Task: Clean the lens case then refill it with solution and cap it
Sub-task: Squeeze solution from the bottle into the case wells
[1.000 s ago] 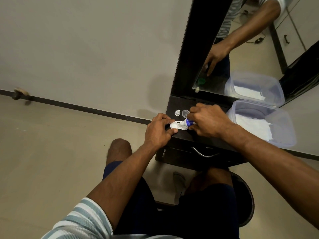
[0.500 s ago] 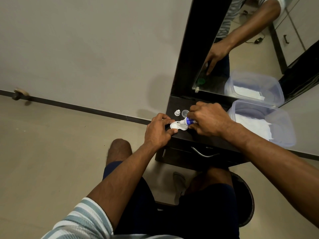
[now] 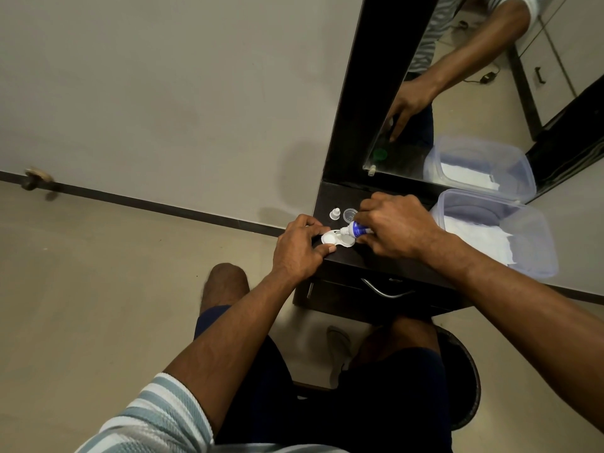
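A white lens case (image 3: 330,239) lies open on the dark dresser top (image 3: 369,259) near its left front corner. My left hand (image 3: 299,250) pinches the case's left well between thumb and fingers. My right hand (image 3: 397,230) grips a small blue-and-white solution bottle (image 3: 356,229), tipped so its white nozzle points down at the case's right well. Just behind the case stand a small white bottle cap (image 3: 335,213) and a clear round lens-case cap (image 3: 349,213).
A clear plastic box (image 3: 523,237) with white tissue inside sits on the dresser to the right. A dark-framed mirror (image 3: 385,93) rises behind. A drawer with a metal handle (image 3: 385,289) is under the top. My knees and a stool are below.
The bottle nozzle has shifted slightly over the case; both hands stay nearly in place.
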